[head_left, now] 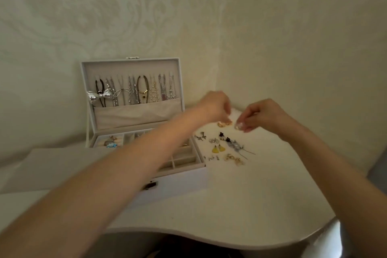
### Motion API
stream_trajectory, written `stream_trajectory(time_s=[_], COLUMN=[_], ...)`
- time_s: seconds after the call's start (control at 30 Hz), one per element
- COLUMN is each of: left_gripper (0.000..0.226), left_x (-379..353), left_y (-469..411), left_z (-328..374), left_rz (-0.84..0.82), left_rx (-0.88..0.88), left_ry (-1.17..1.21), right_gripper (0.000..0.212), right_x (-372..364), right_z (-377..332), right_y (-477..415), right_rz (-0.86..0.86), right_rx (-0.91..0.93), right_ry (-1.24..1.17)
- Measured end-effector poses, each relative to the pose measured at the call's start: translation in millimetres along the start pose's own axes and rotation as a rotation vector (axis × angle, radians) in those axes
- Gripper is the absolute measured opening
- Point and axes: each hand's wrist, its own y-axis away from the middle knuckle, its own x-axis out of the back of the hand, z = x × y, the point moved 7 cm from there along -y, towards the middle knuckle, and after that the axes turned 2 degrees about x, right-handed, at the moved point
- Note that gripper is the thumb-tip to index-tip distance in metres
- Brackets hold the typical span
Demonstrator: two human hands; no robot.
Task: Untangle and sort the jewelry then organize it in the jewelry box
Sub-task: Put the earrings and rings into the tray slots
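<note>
A white jewelry box [180,180] stands open on the left of the table, with several necklaces [134,90] hanging in its lid and a few pieces in its tray compartments. Right of it, loose earrings [226,144] lie spread on the table. My left hand [215,104] reaches across the box, its fingertips down at a small gold piece [225,124]; blur hides whether it pinches it. My right hand [263,115] pinches a small gold earring [237,126] just above the table.
The white table [240,205] has a curved front edge and sits in a corner of patterned walls. A yellow earring pair [217,149] and gold hoops [234,159] lie nearest me. A flat white surface [52,167] lies left of the box.
</note>
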Motion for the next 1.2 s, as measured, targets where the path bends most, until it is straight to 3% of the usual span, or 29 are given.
stream_trajectory(time_s=[0.2, 0.3, 0.47, 0.6, 0.73, 0.97, 1.07, 1.2], left_gripper=[0.008, 0.006, 0.011, 0.023, 0.019, 0.015, 0.006, 0.009], left_x=[84, 86, 71, 71, 61, 54, 54, 52], left_y=[54, 66, 70, 67, 69, 71, 71, 71], left_z=[-123, -162, -186, -195, -194, -199, -200, -202], left_rz=[0.026, -0.060, -0.036, -0.009, -0.080, -0.064, -0.055, -0.058], left_rx=[0.128, 0.102, 0.012, -0.011, -0.012, -0.029, -0.063, -0.065], left_ry=[-0.150, -0.334, -0.371, -0.365, -0.366, -0.328, -0.320, -0.304], right_gripper=[0.010, 0.010, 0.016, 0.019, 0.019, 0.014, 0.014, 0.013], right_x=[-103, -161, -216, -227, -231, -238, -237, -217], right_z=[-81, -107, -111, -111, -110, -112, -110, -107], right_y=[-27, -35, -46, -46, -43, -41, -40, -47], right_rz=[-0.205, -0.320, -0.363, -0.317, -0.313, -0.311, -0.318, -0.219], right_rx=[0.160, 0.199, 0.207, 0.275, 0.338, 0.461, 0.476, 0.408], right_ry=[-0.057, -0.071, -0.003, 0.145, 0.304, 0.480, 0.493, 0.340])
